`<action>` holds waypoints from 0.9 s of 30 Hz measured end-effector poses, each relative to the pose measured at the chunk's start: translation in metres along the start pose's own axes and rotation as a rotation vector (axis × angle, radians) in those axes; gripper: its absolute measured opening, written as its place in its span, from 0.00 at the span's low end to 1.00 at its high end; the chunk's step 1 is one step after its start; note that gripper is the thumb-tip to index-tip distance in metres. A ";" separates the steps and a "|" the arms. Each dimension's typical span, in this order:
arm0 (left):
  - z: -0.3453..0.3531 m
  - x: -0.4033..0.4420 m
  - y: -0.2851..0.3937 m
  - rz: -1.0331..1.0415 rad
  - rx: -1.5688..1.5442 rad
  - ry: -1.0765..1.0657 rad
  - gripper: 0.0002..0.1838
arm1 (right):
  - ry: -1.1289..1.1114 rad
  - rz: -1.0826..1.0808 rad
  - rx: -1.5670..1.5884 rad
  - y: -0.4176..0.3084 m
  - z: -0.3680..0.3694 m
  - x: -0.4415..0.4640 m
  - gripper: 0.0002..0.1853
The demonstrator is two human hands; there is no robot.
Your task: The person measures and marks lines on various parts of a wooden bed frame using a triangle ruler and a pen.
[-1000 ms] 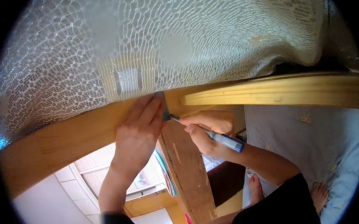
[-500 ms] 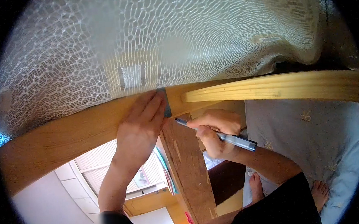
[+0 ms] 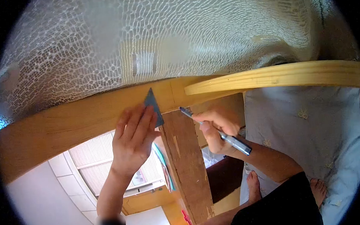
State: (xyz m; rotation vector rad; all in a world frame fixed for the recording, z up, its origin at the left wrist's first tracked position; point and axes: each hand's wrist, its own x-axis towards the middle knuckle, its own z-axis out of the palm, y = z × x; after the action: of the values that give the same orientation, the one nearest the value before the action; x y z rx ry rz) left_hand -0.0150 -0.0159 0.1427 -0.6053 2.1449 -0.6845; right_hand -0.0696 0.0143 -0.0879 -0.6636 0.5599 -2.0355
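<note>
My left hand (image 3: 135, 140) has its fingers on a dark grey triangular piece (image 3: 153, 109), which lies tilted at the lower edge of the long wooden board (image 3: 87, 110). A thin line crosses the board to the right of the piece. My right hand (image 3: 219, 129) is closed round a grey pen (image 3: 235, 144), its tip pointing up and left, close to the board's lower edge and apart from the grey piece.
Lace fabric (image 3: 156, 29) hangs over the board's top. A pale wooden strip (image 3: 275, 77) juts right. Below stand an upright brown plank (image 3: 186, 164) and a window (image 3: 92, 164). Grey bedding (image 3: 297, 139) with bare feet on it lies at right.
My left hand has moved left and down with the grey piece, which is now tilted. The line on the board shows. My right hand has shifted slightly, still with the pen.
</note>
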 end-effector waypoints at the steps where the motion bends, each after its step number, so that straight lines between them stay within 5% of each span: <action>1: 0.001 -0.001 0.000 -0.002 -0.001 0.000 0.18 | -0.002 0.000 0.000 0.004 0.004 -0.003 0.09; 3: 0.004 0.001 -0.001 0.023 0.071 -0.001 0.18 | 0.022 -0.232 0.055 0.015 0.009 -0.001 0.09; 5: 0.009 -0.002 0.002 0.019 0.056 0.019 0.19 | -0.049 -0.146 0.025 0.010 0.011 -0.011 0.08; 13: -0.003 -0.015 0.002 0.113 -0.039 0.266 0.16 | -0.145 -0.376 -0.068 -0.007 0.010 0.025 0.02; 27: 0.050 -0.056 0.061 -0.118 -0.421 0.227 0.21 | -0.397 -0.551 0.000 -0.083 -0.004 0.033 0.12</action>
State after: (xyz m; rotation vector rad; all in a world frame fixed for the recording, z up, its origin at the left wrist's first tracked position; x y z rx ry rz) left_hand 0.0457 0.0499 0.1062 -0.9192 2.5056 -0.3736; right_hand -0.1382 0.0280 -0.0322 -1.2947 0.1466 -2.3056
